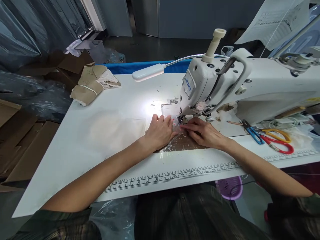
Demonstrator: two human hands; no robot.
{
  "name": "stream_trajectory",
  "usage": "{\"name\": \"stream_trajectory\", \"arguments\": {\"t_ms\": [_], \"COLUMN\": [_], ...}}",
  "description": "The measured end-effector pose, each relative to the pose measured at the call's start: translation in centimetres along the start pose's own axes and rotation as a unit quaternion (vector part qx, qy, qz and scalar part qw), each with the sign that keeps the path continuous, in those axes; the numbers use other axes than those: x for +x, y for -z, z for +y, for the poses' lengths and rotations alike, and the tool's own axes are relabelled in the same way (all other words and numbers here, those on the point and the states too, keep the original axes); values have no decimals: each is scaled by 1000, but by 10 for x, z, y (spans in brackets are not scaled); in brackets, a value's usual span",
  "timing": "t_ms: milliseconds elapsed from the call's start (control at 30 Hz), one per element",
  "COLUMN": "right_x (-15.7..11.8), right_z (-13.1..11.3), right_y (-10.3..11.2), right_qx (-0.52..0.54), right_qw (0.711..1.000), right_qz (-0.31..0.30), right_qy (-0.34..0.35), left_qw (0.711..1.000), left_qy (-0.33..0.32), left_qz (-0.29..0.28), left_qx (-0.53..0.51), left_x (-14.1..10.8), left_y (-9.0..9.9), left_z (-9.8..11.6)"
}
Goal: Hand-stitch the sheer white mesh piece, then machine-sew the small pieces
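Note:
A white sewing machine (197, 83) stands at the right of a white table, its needle area low at the centre. Just left of the needle, my left hand (161, 131) lies with its palm down and fingertips on a thin, see-through piece of fabric (176, 128). Right of the needle, my right hand (203, 132) has thumb and index finger pinched together at the fabric's edge. Sheer pale fabric (130, 131) spreads on the table left of my left hand. Beneath the hands is a brown patch (185, 143) with loose threads.
Scissors with red handles (277, 145), yellow-handled scissors and blue snips lie at the right. A lit lamp (148, 72) hangs over the table (87, 150). A folded brown bundle (88, 85) sits at the back left. Cardboard boxes stand left; a purple basket (229, 187) is below.

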State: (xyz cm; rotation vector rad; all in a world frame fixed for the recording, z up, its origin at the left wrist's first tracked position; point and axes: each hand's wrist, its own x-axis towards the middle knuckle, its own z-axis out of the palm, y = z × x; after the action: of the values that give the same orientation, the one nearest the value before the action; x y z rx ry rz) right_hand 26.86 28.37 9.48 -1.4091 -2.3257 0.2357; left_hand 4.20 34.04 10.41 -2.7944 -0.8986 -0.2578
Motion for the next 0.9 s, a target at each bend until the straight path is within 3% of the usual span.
{"name": "stream_trajectory", "arguments": {"t_ms": [200, 367, 500, 600, 733, 900], "right_x": [-3, -1, 3, 5, 12, 19], "right_z": [4, -3, -4, 4, 17, 21], "right_y": [-10, -13, -11, 3, 21, 14], "right_qx": [-30, -8, 4, 72, 152, 179], "right_qw": [999, 999, 999, 996, 987, 981], "right_qz": [17, 30, 22, -14, -49, -8], "right_qy": [35, 40, 39, 50, -10, -77], "left_qw": [1000, 999, 997, 991, 991, 983], "left_qy": [-20, 20, -73, -120, -93, -90], "left_qz": [-15, 34, -20, -8, 63, 89], "left_qx": [1, 13, -26, -64, -77, -135], "left_x": [7, 18, 27, 31, 29, 23], "left_y": [13, 13, -2, -7, -2, -2], "left_z": [-12, -9, -22, -38, -42, -19]}}
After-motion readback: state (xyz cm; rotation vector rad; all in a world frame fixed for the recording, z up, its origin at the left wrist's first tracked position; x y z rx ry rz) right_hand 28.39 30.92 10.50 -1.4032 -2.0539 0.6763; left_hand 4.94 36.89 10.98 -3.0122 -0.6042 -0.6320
